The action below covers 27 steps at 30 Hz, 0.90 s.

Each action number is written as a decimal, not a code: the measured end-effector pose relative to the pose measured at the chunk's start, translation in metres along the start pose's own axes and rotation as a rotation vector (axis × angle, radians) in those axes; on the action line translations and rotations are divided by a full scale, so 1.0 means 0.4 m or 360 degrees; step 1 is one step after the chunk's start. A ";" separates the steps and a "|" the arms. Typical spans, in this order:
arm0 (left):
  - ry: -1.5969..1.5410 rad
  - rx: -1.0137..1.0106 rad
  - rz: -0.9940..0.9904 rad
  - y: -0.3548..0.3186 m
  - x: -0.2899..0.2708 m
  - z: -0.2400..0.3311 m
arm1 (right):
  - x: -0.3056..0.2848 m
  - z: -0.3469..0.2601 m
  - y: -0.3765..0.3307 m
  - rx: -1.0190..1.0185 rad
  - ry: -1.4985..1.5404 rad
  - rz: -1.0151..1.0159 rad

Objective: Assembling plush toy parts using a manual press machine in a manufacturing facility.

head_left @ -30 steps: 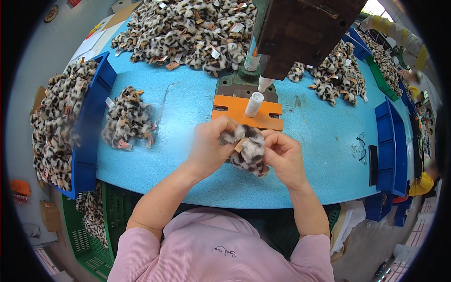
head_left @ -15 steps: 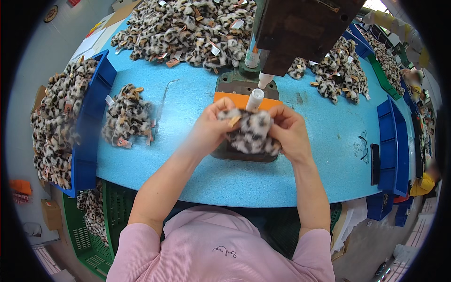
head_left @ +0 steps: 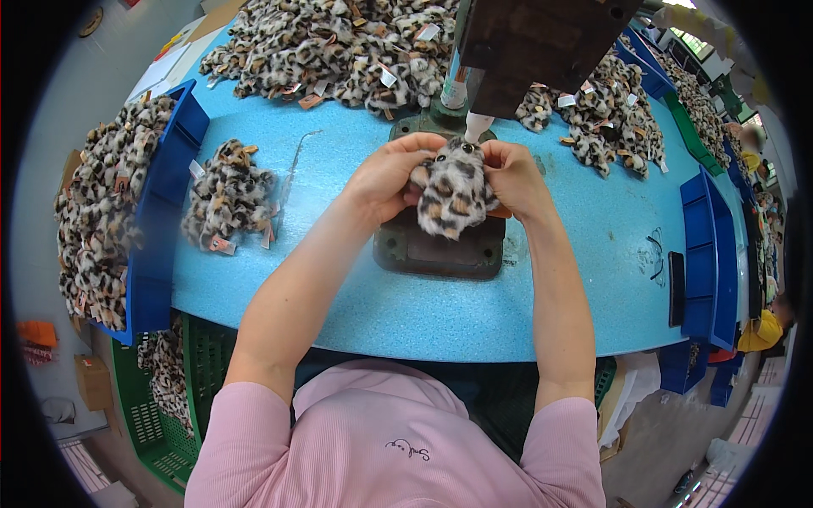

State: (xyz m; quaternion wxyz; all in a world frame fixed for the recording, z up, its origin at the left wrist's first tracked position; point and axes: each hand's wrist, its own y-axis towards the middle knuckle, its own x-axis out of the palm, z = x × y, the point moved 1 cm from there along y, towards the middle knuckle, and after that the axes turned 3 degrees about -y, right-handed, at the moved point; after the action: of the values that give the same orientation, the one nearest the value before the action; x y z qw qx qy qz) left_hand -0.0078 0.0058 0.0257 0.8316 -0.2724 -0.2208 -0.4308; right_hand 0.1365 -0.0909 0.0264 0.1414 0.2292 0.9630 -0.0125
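Between my hands is a spotted, furry plush toy skin (head_left: 453,190) in white, black and tan, with two dark eyes at its upper end. Its left edge is pinched in the fingers of my left hand (head_left: 391,178). My right hand (head_left: 517,179) grips the other side, thumb and fingers closed on the fur. The upper end of the plush lies just under the white tip (head_left: 478,127) of a dark press (head_left: 550,55), whose metal base (head_left: 436,254) sits below. The lower white post is hidden behind or inside the plush; I cannot tell which.
A large heap of plush skins (head_left: 339,55) covers the back of the blue table (head_left: 356,313). A small pile (head_left: 229,199) lies left, beside a filled blue bin (head_left: 157,229). More skins (head_left: 610,118) lie right, with glasses (head_left: 656,254) and a blue tray (head_left: 710,254) nearer.
Both hands have raised the plush away from me, over the white post. It has turned so that its eyes now show, and the orange plate is mostly covered.
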 end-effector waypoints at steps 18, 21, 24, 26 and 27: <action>0.1304 0.0535 -0.0002 -0.023 0.053 0.010 | 0.005 -0.026 -0.009 -0.0294 0.0585 -0.0035; 0.1276 0.0484 -0.0071 -0.007 0.032 0.009 | -0.008 -0.010 0.026 -0.0210 0.0622 -0.0199; 0.1319 0.0383 -0.0014 -0.022 0.042 0.021 | -0.015 0.004 0.042 -0.0062 0.0673 -0.0393; 0.1356 0.0342 -0.0017 -0.029 0.053 0.032 | -0.023 0.004 0.050 -0.0041 0.0648 -0.0444; 0.1395 0.0301 -0.0016 -0.030 0.055 0.034 | -0.026 0.004 0.058 -0.0020 0.0665 -0.0544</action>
State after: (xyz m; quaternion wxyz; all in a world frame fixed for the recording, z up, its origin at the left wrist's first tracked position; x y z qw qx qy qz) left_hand -0.0081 -0.0042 0.0525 0.8657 0.0142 0.1127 -0.4875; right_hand 0.1562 -0.0751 0.0287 -0.0633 0.0600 0.9960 0.0173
